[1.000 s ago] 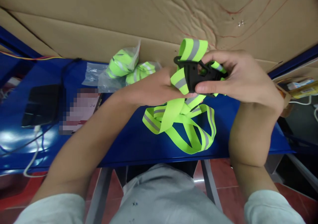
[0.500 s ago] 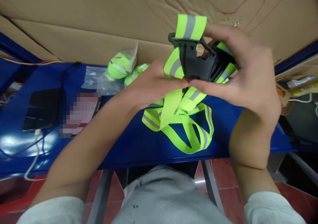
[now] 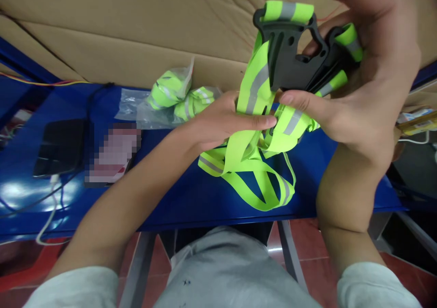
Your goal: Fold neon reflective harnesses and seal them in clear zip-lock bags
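A black plastic buckle [image 3: 288, 55] hangs above the table, with neon-yellow reflective strap looped through its top slot. My right hand [image 3: 372, 66] is closed round the buckle's right side, its thumb along the lower edge. Lower and to the left, my left hand [image 3: 232, 119] is closed on the reflective strap [image 3: 254, 87], thumb across the front; its other fingers are mostly hidden behind the webbing. The loose strap loops [image 3: 269, 203] droop onto the blue table below both hands.
Two clear bags of folded yellow straps [image 3: 167, 91] lie at the back by the cardboard wall [image 3: 119, 48]. Left of my forearm are a phone [image 3: 114, 155] and a black device [image 3: 59, 146] with a white cable. The blue table's [image 3: 191, 207] front edge runs near my body.
My right hand has lifted the buckle up and to the right. My left thumb has come away from the buckle's lower edge and now lies lower on the strap.
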A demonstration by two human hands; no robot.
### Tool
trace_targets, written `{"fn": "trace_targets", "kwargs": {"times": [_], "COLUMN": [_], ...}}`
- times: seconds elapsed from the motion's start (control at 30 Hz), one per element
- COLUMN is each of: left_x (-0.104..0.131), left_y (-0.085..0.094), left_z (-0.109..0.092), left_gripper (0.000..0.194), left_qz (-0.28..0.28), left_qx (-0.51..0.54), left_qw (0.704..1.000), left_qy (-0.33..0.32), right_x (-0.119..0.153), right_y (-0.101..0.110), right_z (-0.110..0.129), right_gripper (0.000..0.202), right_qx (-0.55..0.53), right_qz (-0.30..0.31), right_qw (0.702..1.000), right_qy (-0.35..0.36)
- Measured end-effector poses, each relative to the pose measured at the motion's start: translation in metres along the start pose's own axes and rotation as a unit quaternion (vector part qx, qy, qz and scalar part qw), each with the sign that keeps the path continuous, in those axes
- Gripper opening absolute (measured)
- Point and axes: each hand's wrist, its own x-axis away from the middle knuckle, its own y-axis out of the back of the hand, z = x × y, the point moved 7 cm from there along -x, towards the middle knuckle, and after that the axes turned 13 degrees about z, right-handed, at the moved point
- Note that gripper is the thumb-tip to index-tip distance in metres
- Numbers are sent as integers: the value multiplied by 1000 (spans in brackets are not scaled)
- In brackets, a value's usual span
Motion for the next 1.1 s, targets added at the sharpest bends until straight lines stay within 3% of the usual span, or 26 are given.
{"fn": "trace_targets", "kwargs": {"times": [0.13,0.23,0.43,0.5,0.6,0.73,0.8,0.9,1.03,1.1], "left_x": [-1,-3,0,1,4,6,6,7,8,7], "left_y": [-10,-13,-20,-20,-10,-2,-1,-2,-6,-6], "left_z": [10,12,-11,-24,-34,-39,-36,-35,-33,-30], "left_gripper": [34,31,22,31,47,33,28,23,24,24], "left_qz": [13,18,58,37,-36,-21,0,15,30,37], "left_qx": [62,80,72,51,4,-8,-15,-35,-41,-22], "left_qw": [997,996,996,998,999,998,997,994,995,996], "left_qy": [49,43,-7,-14,3,-58,-80,-98,-84,-79], "right_x": [3,6,7,5,1,-3,-5,-4,-1,0], "right_y": [-1,-4,-8,-11,-19,-31,-26,-16,-33,-37], "right_z": [6,10,15,16,13,4,-3,-21,-45,-47], "right_gripper": [57,50,38,38,40,39,36,42,33,30], "right_qx": [30,93,126,132,119,-21,-67,-91,-171,-166], "right_qz": [11,37,-22,-24,33,160,129,27,63,49], "right_qw": [999,995,991,987,986,985,989,994,970,968], "right_qy": [-5,-12,44,84,109,59,15,-59,-159,-183]}}
